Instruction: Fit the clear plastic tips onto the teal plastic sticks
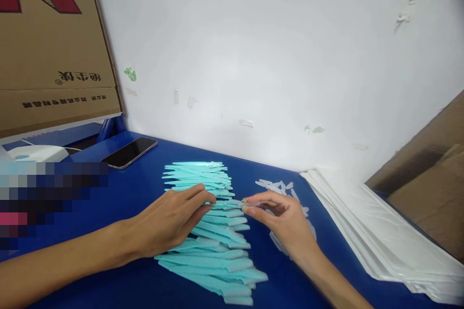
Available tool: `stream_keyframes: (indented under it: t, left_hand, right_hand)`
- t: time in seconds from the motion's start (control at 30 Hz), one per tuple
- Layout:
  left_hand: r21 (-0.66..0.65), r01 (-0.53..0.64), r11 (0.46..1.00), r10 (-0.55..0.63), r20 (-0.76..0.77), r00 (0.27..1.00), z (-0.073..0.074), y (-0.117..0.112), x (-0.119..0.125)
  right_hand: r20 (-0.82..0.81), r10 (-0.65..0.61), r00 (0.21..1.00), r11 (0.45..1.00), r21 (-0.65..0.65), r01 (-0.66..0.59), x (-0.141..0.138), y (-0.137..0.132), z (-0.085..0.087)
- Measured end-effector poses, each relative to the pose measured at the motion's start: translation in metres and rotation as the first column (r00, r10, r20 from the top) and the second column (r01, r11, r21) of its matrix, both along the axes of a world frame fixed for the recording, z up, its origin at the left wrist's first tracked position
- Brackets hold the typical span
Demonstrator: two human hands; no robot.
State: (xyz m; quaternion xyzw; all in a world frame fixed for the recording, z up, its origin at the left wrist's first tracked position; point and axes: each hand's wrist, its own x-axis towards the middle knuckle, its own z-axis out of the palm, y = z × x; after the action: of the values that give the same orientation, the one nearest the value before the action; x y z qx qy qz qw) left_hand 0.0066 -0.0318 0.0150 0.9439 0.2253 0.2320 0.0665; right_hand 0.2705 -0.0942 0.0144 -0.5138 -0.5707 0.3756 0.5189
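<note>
Many slim turquoise eyebrow razors point(217, 265) lie side by side in a loose row on the blue table, wider heads pointing right. My left hand point(174, 217) is over the row, thumb and fingers pinching the handle of one razor point(232, 203). At that razor's head, my right hand point(282, 217) pinches a small translucent cap point(253, 204) between thumb and index finger. Cap and razor head meet; how far the cap covers it I cannot tell. Loose translucent caps point(279, 186) are scattered behind and beneath my right hand, partly hidden by it.
A phone point(130, 152) lies flat at the back left, near a white object point(39, 153). Flat white plastic bags point(369, 231) are stacked along the right. Cardboard boxes point(54, 48) stand at the upper left and far right. A white wall point(246, 58) borders the blue table point(119, 193).
</note>
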Motion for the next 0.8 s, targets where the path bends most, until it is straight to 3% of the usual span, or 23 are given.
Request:
stream_keyframes:
  t: [0.43, 0.63, 0.8]
  left_hand:
    - [0.035, 0.015, 0.999, -0.017, 0.056, 0.998, 0.001, -0.001, 0.001]
    - [0.078, 0.119, 0.99, -0.123, 0.041, 0.992, -0.004, -0.006, 0.001]
    - [0.105, 0.134, 0.985, -0.143, 0.084, 0.986, -0.006, -0.007, 0.002]
  right_hand:
    - [0.024, -0.01, 1.0, 1.0, 0.002, 0.01, -0.003, -0.002, -0.002]
    - [0.072, -0.001, 0.997, 1.0, 0.026, -0.001, -0.02, -0.011, -0.003]
    - [0.135, -0.012, 0.991, 0.998, 0.067, 0.003, -0.024, -0.015, -0.005]
